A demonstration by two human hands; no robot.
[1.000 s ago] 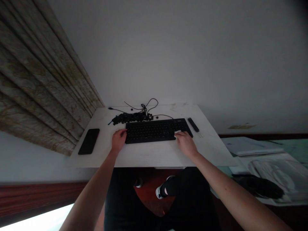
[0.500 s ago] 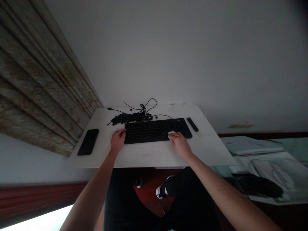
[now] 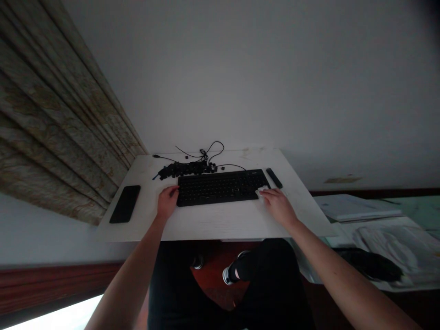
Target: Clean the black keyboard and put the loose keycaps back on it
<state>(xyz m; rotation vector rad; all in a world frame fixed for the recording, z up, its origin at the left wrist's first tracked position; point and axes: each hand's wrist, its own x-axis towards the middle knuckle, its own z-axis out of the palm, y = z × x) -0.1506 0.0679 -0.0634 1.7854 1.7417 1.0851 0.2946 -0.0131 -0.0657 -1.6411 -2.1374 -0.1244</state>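
Observation:
A black keyboard with its keycaps off lies on the white table. My left hand grips its left edge, fingers curled at the side. Under the fingertips of my right hand is a crumpled white tissue, pressed on the keyboard's lower right part. Behind the keyboard lies a heap of loose black keycaps, with a few more scattered nearby.
A black phone lies at the left of the table. Right of the keyboard rests a dark slim object. A thin cable loops at the back against the wall. Curtains hang on the left; papers lie to the right.
My right hand has slid right along the keyboard with the tissue, to its lower right corner. My left hand has stayed at the left edge.

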